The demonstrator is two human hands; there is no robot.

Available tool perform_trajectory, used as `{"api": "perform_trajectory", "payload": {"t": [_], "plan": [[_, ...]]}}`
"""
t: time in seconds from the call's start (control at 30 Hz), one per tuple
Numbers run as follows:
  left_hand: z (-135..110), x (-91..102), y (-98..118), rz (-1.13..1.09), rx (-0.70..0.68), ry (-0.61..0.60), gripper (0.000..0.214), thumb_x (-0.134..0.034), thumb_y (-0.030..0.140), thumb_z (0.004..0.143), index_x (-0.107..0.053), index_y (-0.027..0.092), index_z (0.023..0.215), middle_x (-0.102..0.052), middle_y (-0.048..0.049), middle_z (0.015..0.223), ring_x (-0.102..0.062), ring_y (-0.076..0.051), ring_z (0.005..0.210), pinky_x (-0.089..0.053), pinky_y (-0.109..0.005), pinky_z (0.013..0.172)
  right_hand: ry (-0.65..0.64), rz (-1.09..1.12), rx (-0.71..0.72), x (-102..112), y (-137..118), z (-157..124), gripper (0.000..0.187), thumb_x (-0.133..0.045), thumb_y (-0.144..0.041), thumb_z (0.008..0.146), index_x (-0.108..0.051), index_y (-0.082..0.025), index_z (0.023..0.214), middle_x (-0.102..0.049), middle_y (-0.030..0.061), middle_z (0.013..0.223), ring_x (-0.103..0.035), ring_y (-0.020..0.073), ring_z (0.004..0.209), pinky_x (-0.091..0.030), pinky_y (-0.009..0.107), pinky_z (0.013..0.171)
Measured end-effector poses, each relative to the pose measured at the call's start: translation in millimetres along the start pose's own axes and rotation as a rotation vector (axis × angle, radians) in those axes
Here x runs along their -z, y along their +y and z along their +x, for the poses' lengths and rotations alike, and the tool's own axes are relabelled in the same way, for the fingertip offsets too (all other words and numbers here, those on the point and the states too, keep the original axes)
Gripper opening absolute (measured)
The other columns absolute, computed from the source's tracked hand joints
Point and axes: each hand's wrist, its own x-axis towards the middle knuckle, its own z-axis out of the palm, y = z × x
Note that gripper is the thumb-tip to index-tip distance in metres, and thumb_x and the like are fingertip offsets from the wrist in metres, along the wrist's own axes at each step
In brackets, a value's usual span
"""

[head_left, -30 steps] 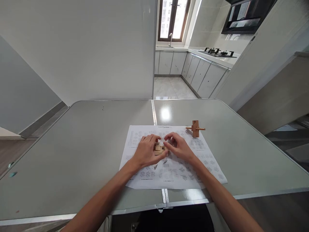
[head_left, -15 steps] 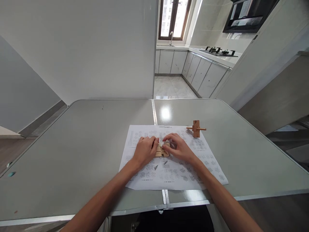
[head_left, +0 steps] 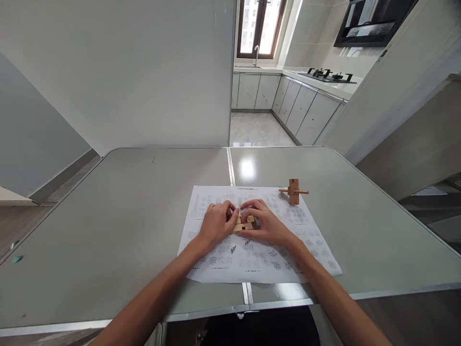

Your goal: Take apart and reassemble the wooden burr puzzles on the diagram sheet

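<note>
A small cluster of light wooden puzzle pieces (head_left: 244,223) lies on a printed instruction sheet (head_left: 259,257) on the grey table (head_left: 118,226). My left hand (head_left: 216,223) curls around the cluster's left side, fingers bent and pinching it. From the right, my right hand (head_left: 264,222) grips the same pieces, its fingertips meeting the left hand's above them. Most of the cluster is hidden by my fingers.
An assembled wooden cross-shaped puzzle (head_left: 294,191) stands upright at the sheet's far right corner. A seam (head_left: 230,168) runs down the table's middle. Beyond the table a white wall panel rises at the left, and a kitchen with cabinets (head_left: 288,103) opens at the right.
Both hands have closed in on the wooden pieces, the right hand's fingers sliding left over them. The pieces have turned slightly between the hands. The cross puzzle has not moved.
</note>
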Motion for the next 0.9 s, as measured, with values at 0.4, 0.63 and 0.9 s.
{"api": "perform_trajectory", "payload": {"t": [0.4,0.63,0.9], "plan": [[1,2.4,2,-0.043,0.002,0.008,0.034,-0.037,0.038,0.110,-0.064,0.023,0.097,-0.072,0.0006,0.074,-0.062,-0.019,0.061,-0.048,-0.044,0.090,0.107,0.346,-0.160,11,-2,4,0.029,-0.070,-0.053,0.095,-0.074,-0.025,0.089,-0.068,0.0086,0.130,-0.063,0.0283,0.119,-0.049,0.047,0.104],[-1,2.4,1,-0.013,-0.053,-0.052,0.025,-0.060,0.045,0.099,-0.067,0.022,0.104,-0.068,0.0017,0.073,-0.064,-0.019,0.068,-0.049,-0.044,0.088,0.263,0.659,-0.326,15,5,5,0.047,-0.064,-0.068,0.095,-0.075,-0.022,0.093,-0.072,0.0087,0.104,-0.065,0.0259,0.098,-0.053,0.041,0.089],[-2,2.8,2,-0.025,-0.087,-0.069,0.031,-0.063,0.052,0.098,-0.066,0.021,0.100,-0.066,0.0020,0.073,-0.061,-0.018,0.066,-0.050,-0.044,0.088,0.203,0.867,-0.350,20,-1,7,0.052,-0.065,-0.070,0.093,-0.054,-0.024,0.072,-0.047,-0.0019,0.064,-0.035,0.0131,0.052,-0.035,0.032,0.052]]}}
